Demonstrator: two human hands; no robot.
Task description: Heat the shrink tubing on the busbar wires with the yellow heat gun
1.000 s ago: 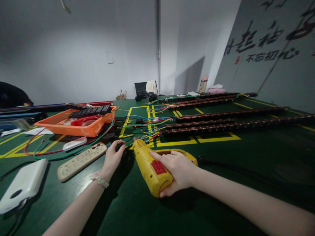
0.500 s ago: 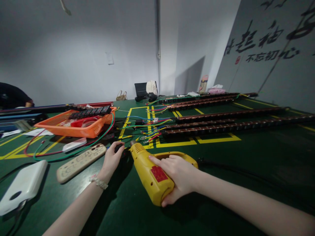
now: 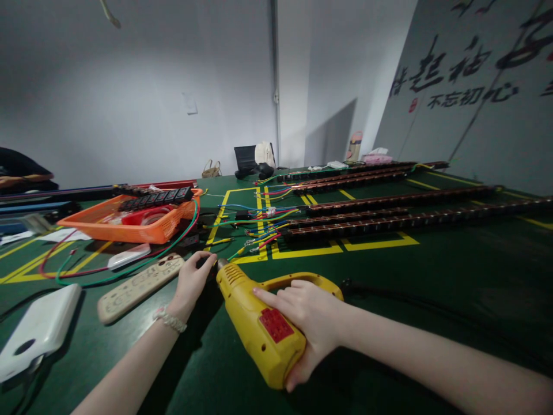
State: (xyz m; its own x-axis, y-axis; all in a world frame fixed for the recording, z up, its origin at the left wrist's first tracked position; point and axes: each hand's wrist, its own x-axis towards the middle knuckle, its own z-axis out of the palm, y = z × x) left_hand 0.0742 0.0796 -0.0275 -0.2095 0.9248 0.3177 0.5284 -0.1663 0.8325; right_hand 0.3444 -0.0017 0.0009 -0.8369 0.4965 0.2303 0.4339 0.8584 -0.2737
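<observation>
In my right hand is a yellow heat gun with a red label, held by its handle while one finger lies along the body. The gun's metal nozzle points away from me and to the left, close to the fingertips of my left hand. The left fingers are curled in a pinch beside the nozzle; what they hold is too small and dark to make out. A yellow-green wire lies just beyond the nozzle. To the left of my left hand lies a beige remote control.
An orange basket with black and red parts stands at the left. Long dark strips with coloured wire ends run to the right. A white device lies near left. Another person's arm shows at far left.
The heat gun has shifted a little left and its rear end is lower, with the nozzle now nearer my left fingertips. My left hand stays in almost the same place.
</observation>
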